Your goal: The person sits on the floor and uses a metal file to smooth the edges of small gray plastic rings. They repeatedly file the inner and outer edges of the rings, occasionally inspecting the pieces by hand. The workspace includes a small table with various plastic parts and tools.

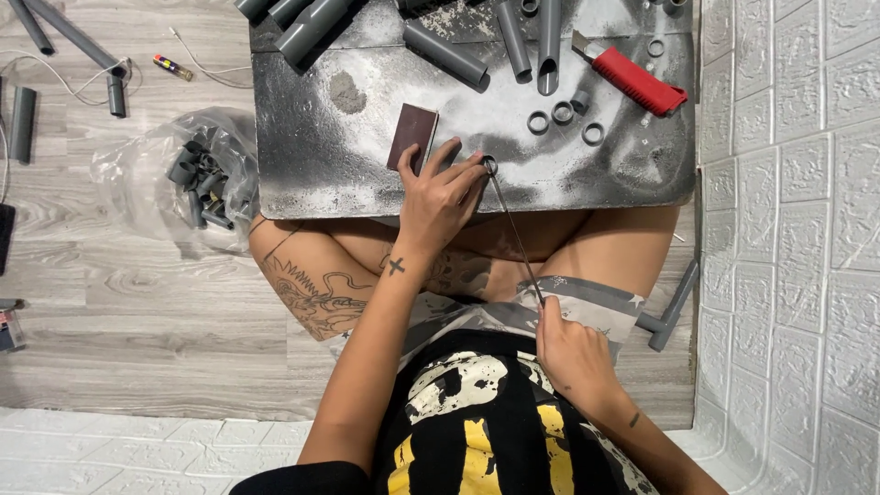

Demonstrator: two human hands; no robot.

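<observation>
My left hand (pixel 438 194) pinches a small grey pipe ring (pixel 489 165) at the near edge of a dusty dark metal work plate (pixel 330 137). A thin round file (pixel 513 229) passes through the ring and slants back toward me. My right hand (pixel 566 348) is closed on the file's handle end above my lap. A dark brown sanding block (pixel 412 136) lies on the plate just left of my left hand.
Several grey pipe pieces (pixel 445 53) and cut rings (pixel 563 113) lie on the plate, with a red-handled saw (pixel 634 81) at the far right. A clear bag of grey fittings (pixel 197 179) sits on the wood floor to the left. A white wall (pixel 788 229) runs along the right.
</observation>
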